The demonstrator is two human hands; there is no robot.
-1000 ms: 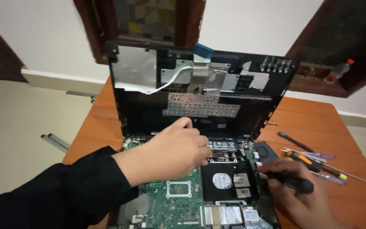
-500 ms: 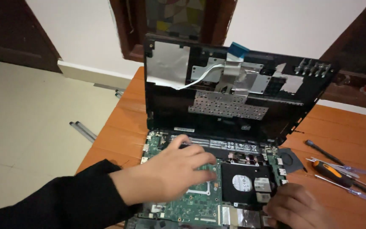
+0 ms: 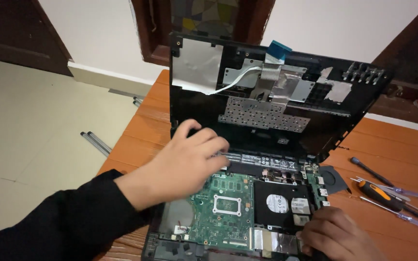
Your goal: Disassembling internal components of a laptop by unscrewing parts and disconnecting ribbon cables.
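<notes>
**Hands inside an opened laptop on an orange table**

Where pale floor tiles fill the far left, two thin metal rods [image 3: 94, 143] lying loose beside the orange wooden table [image 3: 141, 130]. Reaching in over the table from the lower left, a black sleeve [image 3: 59, 220] and the left hand [image 3: 182, 162], palm down, fingers loosely curled and fairly narrow, tips resting at the rear edge of the open laptop base [image 3: 233, 203], near the hinge line; gripping nothing that can be made out. Just below those fingers, the green motherboard [image 3: 221, 203] with its square silver socket frame. Standing upright behind, the lifted top cover [image 3: 267, 96], underside showing foil patches, a white ribbon cable and a blue tab. Right of the board, the black hard drive [image 3: 280, 203] in its bay. At the lower right corner of the base, the right hand [image 3: 337, 237], knuckles up, fingers bent under; cannot tell whether anything is held. Farthest right, several screwdrivers [image 3: 388, 193] scattered on the table, well apart from both hands
</notes>
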